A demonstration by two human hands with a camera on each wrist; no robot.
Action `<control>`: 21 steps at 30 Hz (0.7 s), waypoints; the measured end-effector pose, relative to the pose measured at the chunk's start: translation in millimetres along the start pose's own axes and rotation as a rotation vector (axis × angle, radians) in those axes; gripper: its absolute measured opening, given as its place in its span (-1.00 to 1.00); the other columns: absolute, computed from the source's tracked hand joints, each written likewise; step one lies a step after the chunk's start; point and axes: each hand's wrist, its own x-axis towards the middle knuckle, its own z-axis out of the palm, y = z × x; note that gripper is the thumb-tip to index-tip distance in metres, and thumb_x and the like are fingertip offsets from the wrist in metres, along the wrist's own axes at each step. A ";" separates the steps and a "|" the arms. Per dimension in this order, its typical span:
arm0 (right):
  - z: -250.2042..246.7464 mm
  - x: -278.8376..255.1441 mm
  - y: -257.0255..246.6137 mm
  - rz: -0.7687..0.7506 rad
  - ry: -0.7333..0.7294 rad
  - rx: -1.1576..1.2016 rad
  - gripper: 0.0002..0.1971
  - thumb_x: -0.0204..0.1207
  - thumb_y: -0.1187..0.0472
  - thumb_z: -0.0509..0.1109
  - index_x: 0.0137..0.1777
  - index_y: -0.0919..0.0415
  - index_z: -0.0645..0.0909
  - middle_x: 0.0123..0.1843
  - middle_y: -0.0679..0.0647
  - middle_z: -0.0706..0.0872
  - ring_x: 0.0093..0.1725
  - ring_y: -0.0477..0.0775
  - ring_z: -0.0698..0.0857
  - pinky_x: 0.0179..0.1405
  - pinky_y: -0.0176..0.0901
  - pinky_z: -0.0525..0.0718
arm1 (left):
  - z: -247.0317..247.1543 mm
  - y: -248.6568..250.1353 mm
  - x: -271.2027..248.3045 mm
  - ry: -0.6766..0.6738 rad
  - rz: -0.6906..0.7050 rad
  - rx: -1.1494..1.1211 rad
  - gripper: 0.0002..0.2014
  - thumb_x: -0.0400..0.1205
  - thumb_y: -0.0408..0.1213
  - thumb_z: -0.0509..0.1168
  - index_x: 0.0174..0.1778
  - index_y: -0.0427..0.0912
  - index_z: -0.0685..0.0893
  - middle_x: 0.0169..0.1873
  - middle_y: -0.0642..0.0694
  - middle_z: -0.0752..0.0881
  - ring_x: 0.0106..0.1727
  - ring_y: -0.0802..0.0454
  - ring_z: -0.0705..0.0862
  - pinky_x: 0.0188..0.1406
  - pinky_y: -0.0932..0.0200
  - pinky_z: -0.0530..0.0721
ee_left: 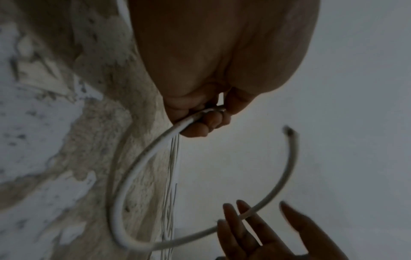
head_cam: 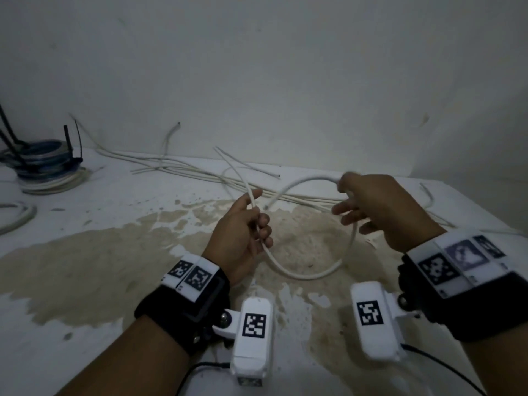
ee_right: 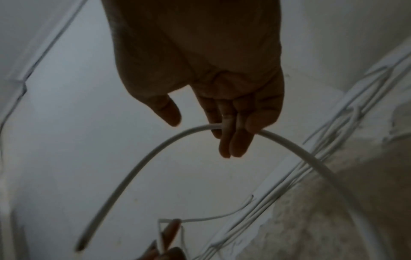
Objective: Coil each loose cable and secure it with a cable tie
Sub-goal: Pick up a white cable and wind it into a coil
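Observation:
A white cable (head_cam: 300, 277) hangs in one wide loop between my two hands above the stained table (head_cam: 85, 252). My left hand (head_cam: 258, 221) grips one part of it with curled fingers, seen close in the left wrist view (ee_left: 206, 117). My right hand (head_cam: 347, 201) holds the top of the loop, and the cable (ee_right: 138, 163) runs through its fingers (ee_right: 231, 133) with the thumb apart. From the right hand the cable arcs over to its free cut end (head_cam: 267, 207), which hangs in the air near the left hand. The right hand is blurred.
Several loose white cables (head_cam: 200, 172) lie along the table's back edge by the wall. At far left stand tied coils of blue and white cable (head_cam: 48, 167) with black ties sticking up. Another white cable (head_cam: 17, 218) curves at the left edge.

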 end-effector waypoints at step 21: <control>26.6 0.5 34.6 0.106 -0.202 0.800 -0.85 0.66 0.24 0.22 -0.09 0.23 0.59 -0.46 0.00 0.41 -0.60 -0.11 0.30 -0.67 -0.31 0.32 | 13.8 3.9 -9.6 0.045 0.082 0.017 -0.80 0.76 -0.44 -0.02 0.05 -0.22 0.52 -0.41 -0.07 0.51 -0.50 0.12 0.40 -0.52 0.28 0.46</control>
